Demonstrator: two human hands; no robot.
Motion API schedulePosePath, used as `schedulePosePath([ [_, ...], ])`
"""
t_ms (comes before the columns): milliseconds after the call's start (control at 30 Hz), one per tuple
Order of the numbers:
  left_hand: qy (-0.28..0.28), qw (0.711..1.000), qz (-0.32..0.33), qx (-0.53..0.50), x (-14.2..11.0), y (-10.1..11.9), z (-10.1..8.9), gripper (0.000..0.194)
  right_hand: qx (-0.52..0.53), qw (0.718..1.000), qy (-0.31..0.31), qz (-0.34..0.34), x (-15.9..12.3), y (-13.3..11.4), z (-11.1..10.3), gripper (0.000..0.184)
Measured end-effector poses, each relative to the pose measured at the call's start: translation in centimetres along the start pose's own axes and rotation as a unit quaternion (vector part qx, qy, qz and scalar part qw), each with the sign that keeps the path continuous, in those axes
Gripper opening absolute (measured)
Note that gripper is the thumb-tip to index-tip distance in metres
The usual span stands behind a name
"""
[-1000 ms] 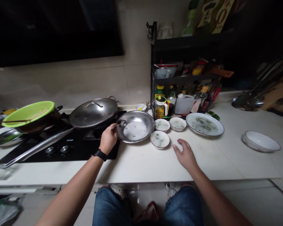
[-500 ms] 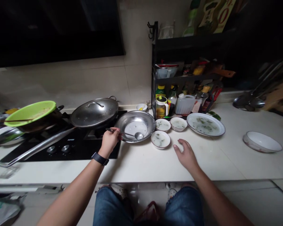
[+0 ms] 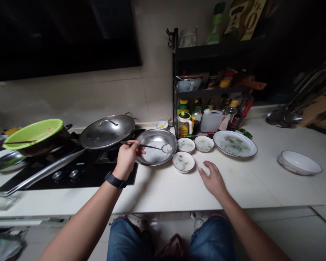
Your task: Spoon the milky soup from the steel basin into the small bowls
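Note:
My left hand (image 3: 128, 156), with a dark watch on its wrist, is closed round the handle of a spoon (image 3: 167, 148). The spoon's bowl holds something whitish and is over the right side of a metal basin (image 3: 142, 136), which has pale liquid in its bottom. To the right of the basin stand three small bowls of whitish soup with green bits: a front bowl (image 3: 183, 162), a back left bowl (image 3: 186, 145) and a back right bowl (image 3: 204, 144). My right hand (image 3: 212, 178) is open and holds nothing, just right of the front bowl.
A fluted plate (image 3: 235, 144) of the same soup lies behind my right hand. A white bowl (image 3: 299, 162) stands far right. On the left are a lidded wok (image 3: 108, 132) with a long handle and a green basket (image 3: 34, 134) over the stove (image 3: 89, 170). A bottle rack (image 3: 175, 87) stands behind.
The spoon has come up from the liquid in the basin and moved slightly right, with whitish contents now in its bowl. My right hand has hardly moved. The view has shifted slightly.

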State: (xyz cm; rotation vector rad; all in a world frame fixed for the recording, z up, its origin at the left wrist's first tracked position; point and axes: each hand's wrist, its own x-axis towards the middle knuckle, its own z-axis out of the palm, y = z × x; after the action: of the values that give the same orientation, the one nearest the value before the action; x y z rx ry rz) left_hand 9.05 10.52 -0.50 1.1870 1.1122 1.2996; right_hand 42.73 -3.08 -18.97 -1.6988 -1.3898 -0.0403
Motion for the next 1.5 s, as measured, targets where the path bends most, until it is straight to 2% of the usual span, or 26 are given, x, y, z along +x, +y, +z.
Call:
schedulePosePath([
  [100, -0.018, 1.0, 0.016, -0.004, -0.7, 1.1, 0.8, 0.034, 0.001, 1.0, 0.001, 0.002, -0.1, 0.0, 0.1, 0.046],
  [200, -0.041, 0.999, 0.032, -0.005, -1.6, 1.3, 1.9, 0.033, 0.003, 1.0, 0.004, 0.002, -0.1, 0.0, 0.1, 0.044],
  [367, -0.077, 0.995, 0.058, 0.039, -3.4, -0.1, 3.8, 0.032, 0.005, 1.0, 0.005, 0.0, -0.1, 0.0, 0.1, 0.044],
  [500, -0.126, 0.971, 0.141, 0.148, -5.4, -1.5, 4.5, 0.025, 0.005, 1.0, 0.008, -0.001, -0.1, 0.1, 0.1, 0.044],
  [567, -0.153, 0.933, 0.234, 0.227, -6.3, -1.8, 4.4, 0.019, 0.005, 1.0, 0.013, 0.0, -0.1, 0.0, 0.1, 0.044],
  [600, -0.171, 0.901, 0.298, 0.264, -6.7, -1.9, 4.2, 0.017, 0.006, 1.0, 0.013, 0.0, -0.1, 0.0, 0.1, 0.045],
  [667, -0.215, 0.812, 0.44, 0.319, -7.4, -1.9, 3.8, 0.019, 0.007, 1.0, 0.012, -0.001, -0.1, 0.0, 0.1, 0.045],
  [733, -0.257, 0.715, 0.55, 0.347, -7.9, -2.0, 3.5, 0.027, 0.007, 1.0, 0.008, -0.002, -0.1, 0.0, 0.1, 0.046],
  [767, -0.279, 0.679, 0.58, 0.354, -8.1, -2.1, 3.4, 0.03, 0.007, 1.0, 0.005, -0.001, -0.1, 0.1, 0.1, 0.046],
  [800, -0.298, 0.655, 0.596, 0.356, -8.2, -2.3, 3.3, 0.032, 0.007, 1.0, 0.003, -0.001, -0.1, 0.1, 0.1, 0.046],
  [867, -0.335, 0.638, 0.595, 0.354, -8.4, -2.7, 3.2, 0.034, 0.007, 1.0, 0.0, 0.002, -0.1, 0.1, 0.1, 0.046],
  [933, -0.344, 0.652, 0.577, 0.351, -8.5, -3.3, 3.0, 0.034, 0.005, 1.0, 0.0, 0.004, -0.1, 0.1, 0.1, 0.046],
  [967, -0.332, 0.674, 0.56, 0.35, -8.4, -3.5, 2.9, 0.034, 0.005, 1.0, 0.0, 0.005, -0.1, 0.1, 0.1, 0.046],
  [1033, -0.271, 0.755, 0.495, 0.335, -8.0, -3.6, 2.6, 0.029, 0.004, 1.0, 0.001, 0.005, -0.1, 0.2, 0.1, 0.046],
  [1100, -0.172, 0.856, 0.393, 0.287, -6.9, -3.3, 2.2, 0.022, 0.004, 1.0, 0.001, 0.006, -0.1, 0.2, 0.1, 0.045],
  [1133, -0.119, 0.897, 0.338, 0.26, -6.2, -3.1, 1.9, 0.021, 0.004, 1.0, 0.001, 0.006, -0.1, 0.2, 0.1, 0.045],
  [1167, -0.067, 0.925, 0.289, 0.238, -5.2, -2.9, 1.5, 0.021, 0.004, 1.0, 0.001, 0.007, -0.1, 0.2, 0.1, 0.045],
  [1200, -0.027, 0.938, 0.255, 0.234, -4.1, -2.7, 1.0, 0.024, 0.003, 1.0, 0.001, 0.007, -0.1, 0.1, 0.1, 0.046],
  [1267, 0.025, 0.932, 0.23, 0.278, -1.8, -2.7, -0.1, 0.023, 0.003, 1.0, -0.001, 0.008, -0.1, 0.1, 0.1, 0.047],
  [1333, 0.051, 0.906, 0.229, 0.353, 0.4, -3.2, -1.4, 0.026, 0.005, 1.0, -0.003, 0.008, -0.1, 0.0, 0.1, 0.047],
  [1433, 0.076, 0.866, 0.224, 0.441, 2.7, -4.5, -2.9, 0.029, 0.006, 1.0, -0.001, 0.008, -0.1, 0.0, 0.1, 0.047],
  [1500, 0.08, 0.851, 0.222, 0.469, 3.5, -5.4, -3.2, 0.029, 0.006, 1.0, 0.003, 0.007, -0.1, 0.0, 0.1, 0.047],
])
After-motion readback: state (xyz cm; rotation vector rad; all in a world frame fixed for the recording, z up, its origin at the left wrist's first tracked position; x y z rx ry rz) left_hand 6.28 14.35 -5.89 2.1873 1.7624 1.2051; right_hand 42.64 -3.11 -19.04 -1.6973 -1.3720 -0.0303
